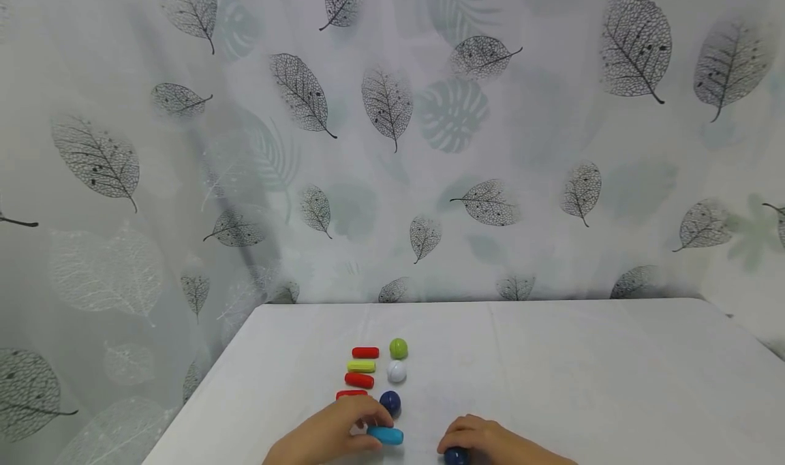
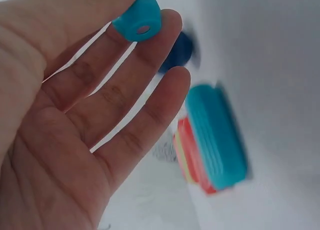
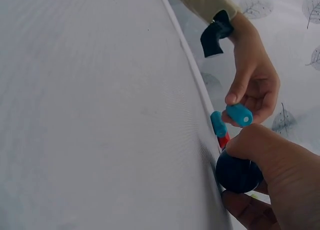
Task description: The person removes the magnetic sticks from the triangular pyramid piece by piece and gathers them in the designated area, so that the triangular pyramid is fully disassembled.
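Note:
My left hand pinches a turquoise cylinder between thumb and fingertips; a small hole shows in its end in the left wrist view. A second turquoise cylinder, with ridged sides, lies on the table beyond the fingers, mostly hidden by the hand in the head view. My right hand grips a dark blue ball with thumb and fingers, low over the table at the near side. Another dark blue ball rests just past the left fingertips.
On the white table, a red cylinder, a yellow one and further red ones form a column. Beside them are a green ball and a white ball. A leaf-print curtain hangs behind.

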